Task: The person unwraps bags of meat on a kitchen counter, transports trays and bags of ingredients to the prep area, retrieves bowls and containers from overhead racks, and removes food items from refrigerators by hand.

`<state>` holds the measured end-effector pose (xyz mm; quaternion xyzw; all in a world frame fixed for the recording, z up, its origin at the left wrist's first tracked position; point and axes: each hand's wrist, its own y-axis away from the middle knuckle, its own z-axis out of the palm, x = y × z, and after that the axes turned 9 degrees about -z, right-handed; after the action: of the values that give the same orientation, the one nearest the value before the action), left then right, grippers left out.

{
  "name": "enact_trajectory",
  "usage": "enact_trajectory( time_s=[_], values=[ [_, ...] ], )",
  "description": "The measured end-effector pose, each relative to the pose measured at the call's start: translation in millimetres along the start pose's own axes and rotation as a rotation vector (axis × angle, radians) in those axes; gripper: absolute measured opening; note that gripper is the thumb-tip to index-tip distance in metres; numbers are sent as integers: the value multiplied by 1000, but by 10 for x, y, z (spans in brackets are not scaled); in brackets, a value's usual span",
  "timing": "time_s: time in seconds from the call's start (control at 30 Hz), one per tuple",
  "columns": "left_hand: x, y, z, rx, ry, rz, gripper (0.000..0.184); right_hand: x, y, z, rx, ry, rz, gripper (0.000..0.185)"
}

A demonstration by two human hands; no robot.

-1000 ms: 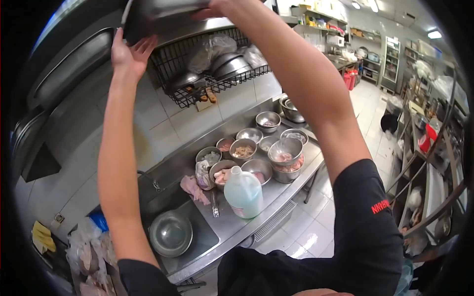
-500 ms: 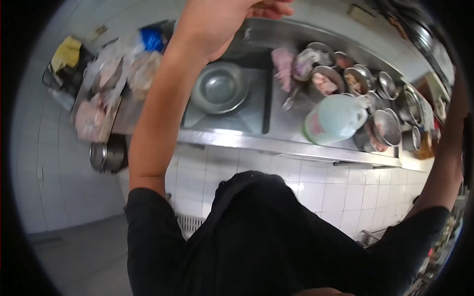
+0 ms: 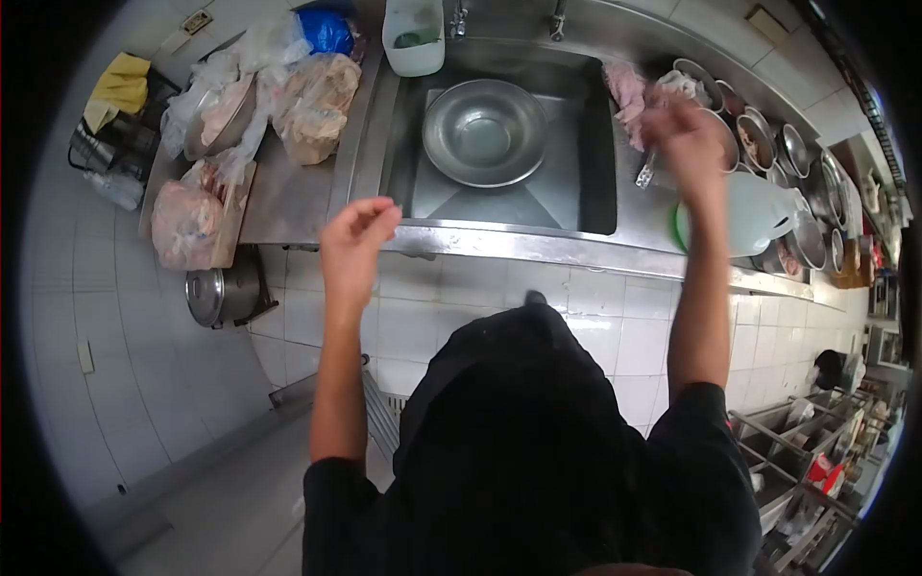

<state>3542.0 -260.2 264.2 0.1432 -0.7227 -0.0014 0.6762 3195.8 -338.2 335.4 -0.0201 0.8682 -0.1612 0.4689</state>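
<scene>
My left hand (image 3: 353,240) hovers over the front edge of the sink counter, left of the basin. Its fingers are curled closed, and nothing shows in them. My right hand (image 3: 680,134) is raised over the counter right of the sink, near a pink cloth (image 3: 626,91) and some metal bowls. Motion smears its fingers, so I cannot tell whether it holds anything. Between my hands, a wide metal basin (image 3: 483,134) sits in the sink (image 3: 567,192). A large translucent jug (image 3: 749,213) of pale green liquid lies partly behind my right forearm.
Several metal bowls (image 3: 793,151) crowd the right counter, some with food. On the left are a bag of raw meat (image 3: 185,223), a clear plastic bag (image 3: 317,106) and a blue bag (image 3: 327,32). A white container (image 3: 413,38) stands beside the taps. A lidded pot (image 3: 219,293) sits below.
My left hand has come down from above the sink to the counter's front edge. My right arm has swung in from the far right. The view has shifted, bringing the taps and white container into sight.
</scene>
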Motion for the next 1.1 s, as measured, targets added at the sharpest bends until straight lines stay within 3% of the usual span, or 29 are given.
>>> enact_trajectory(
  time_s=[0.03,0.1,0.2,0.43,0.57,0.67,0.7,0.77,0.9,1.0,1.1],
  values=[
    [-112,4,-44,-6,-4,-40,15,417,51,278,-143,-37,-26,33],
    [-277,-20,-84,-5,-26,-96,15,1142,142,759,-267,-76,155,36],
    [-478,-91,-114,19,-94,-130,14,1325,110,1097,-315,197,99,35],
    [-617,-356,69,53,-178,-244,12,1562,-340,1572,-276,384,51,29],
    [-825,-746,422,-60,-417,-87,10,1937,-344,1958,-462,624,300,25],
    [-1020,-1136,820,-227,-743,60,12,2282,-208,2459,-379,654,343,29],
    [-1250,-1316,970,-334,-830,-31,14,2136,-255,2498,-473,506,284,30],
    [-1818,-1784,1289,-516,-1138,20,16,1576,-387,2528,-694,186,149,32],
    [-1621,-2073,1411,-523,-1093,-55,35,1310,-551,2492,-436,166,-55,31],
    [-1278,-1924,1116,-412,-893,-24,42,1300,-663,2350,-485,326,-44,33],
    [-1009,-1609,621,-125,-872,105,43,1423,-681,2226,-514,397,-46,34]
  ],
)
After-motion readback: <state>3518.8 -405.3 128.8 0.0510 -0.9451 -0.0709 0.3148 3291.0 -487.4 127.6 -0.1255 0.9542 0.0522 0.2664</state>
